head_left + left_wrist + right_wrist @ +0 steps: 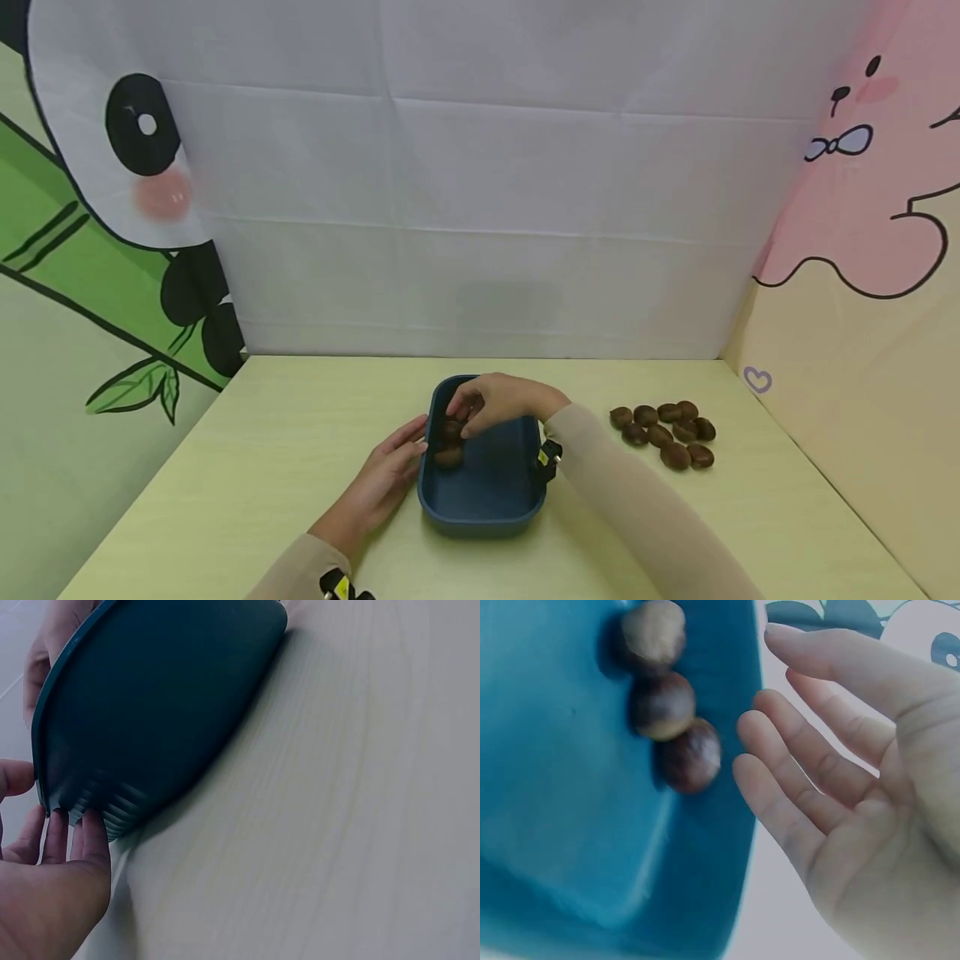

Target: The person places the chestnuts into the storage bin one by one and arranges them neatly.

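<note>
A dark blue rectangular tray [491,479] stands on the table. Inside it, chestnuts [448,458] sit along the left wall; three touch in a row in the right wrist view, the top one a paler chestnut [654,634]. My right hand [510,400] is over the tray's far left part, above them. Its fingers are loosely bent, with nothing between them in the right wrist view. From outside, my left hand [382,483] touches the tray's left side. In the left wrist view its fingertips [94,825] rest against the ridged outer wall, its thumb by the rim.
Several more chestnuts [675,456] lie grouped on the table to the right of the tray. A white cloth wall [487,292] stands behind the table. Cartoon-printed side walls flank it, a panda on the left and a pink animal [847,217] on the right.
</note>
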